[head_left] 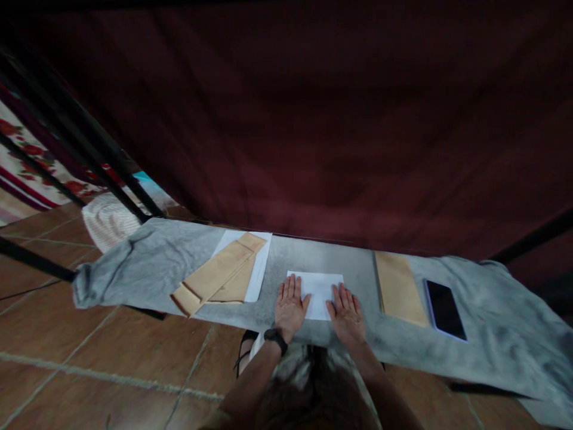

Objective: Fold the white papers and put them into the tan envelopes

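A white sheet of paper (319, 292) lies flat on the grey cloth in front of me. My left hand (290, 304) rests palm down on its left part, fingers stretched out, with a dark band on the wrist. On the right part of the paper lies my right hand (347, 312), also flat with fingers extended. Off to the left, folded brown paper pieces (219, 272) overlap a white sheet (259, 269). A stack of brown paper (400, 288) sits to the right of my right hand.
A phone (446, 309) with a dark screen lies beyond the brown stack. The grey cloth (322, 254) covers a long narrow bench. A dark red curtain (340, 149) hangs behind it. Black bars (101, 161) and a striped white bundle (110, 221) are at left, over brown floor tiles (134, 340).
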### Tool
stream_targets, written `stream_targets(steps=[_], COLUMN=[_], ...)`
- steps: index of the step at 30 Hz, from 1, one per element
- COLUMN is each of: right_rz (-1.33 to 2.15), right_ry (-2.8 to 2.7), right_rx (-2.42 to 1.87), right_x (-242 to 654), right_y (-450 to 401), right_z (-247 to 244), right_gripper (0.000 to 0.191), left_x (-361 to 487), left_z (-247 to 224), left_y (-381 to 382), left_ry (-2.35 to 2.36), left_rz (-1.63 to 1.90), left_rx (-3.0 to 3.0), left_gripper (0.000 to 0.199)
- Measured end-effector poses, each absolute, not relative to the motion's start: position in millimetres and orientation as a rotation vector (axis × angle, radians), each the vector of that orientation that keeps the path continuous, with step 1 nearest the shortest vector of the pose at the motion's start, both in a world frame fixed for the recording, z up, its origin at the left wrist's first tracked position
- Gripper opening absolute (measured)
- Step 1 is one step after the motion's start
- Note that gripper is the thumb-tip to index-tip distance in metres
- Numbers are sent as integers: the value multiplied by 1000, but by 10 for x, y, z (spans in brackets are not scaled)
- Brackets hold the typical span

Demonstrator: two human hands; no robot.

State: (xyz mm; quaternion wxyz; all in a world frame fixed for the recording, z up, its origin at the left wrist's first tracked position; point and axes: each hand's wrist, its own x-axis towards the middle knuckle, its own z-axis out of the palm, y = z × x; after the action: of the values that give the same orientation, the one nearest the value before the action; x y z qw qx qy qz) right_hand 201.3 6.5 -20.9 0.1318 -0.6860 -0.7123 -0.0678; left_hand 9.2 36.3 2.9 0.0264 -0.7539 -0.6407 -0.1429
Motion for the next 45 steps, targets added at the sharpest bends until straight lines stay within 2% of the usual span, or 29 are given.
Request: stream_targets(steps=[12, 24, 37, 45], right_rz=[-198, -170, -112, -90], right_ry=[-2061, -2065, -2041, -1943], right_rx=[-1973, -1988, -2009, -2062], right_x=[2248, 2214, 2220, 2063], right_y=[-86, -95, -81, 41], right_z=[-163, -67, -83, -28], right_gripper=[54, 52, 55, 53], left_x=[-99, 878, 55, 32], left_z=[91, 61, 5, 1], left_y=[356, 511, 484, 447], left_ry=[-2024, -1788, -1918, -1902], left_rz=[-458, -437, -493, -501], left_rx=[-2232, -2629, -2318, -2282], left_gripper=[62, 59, 63, 64])
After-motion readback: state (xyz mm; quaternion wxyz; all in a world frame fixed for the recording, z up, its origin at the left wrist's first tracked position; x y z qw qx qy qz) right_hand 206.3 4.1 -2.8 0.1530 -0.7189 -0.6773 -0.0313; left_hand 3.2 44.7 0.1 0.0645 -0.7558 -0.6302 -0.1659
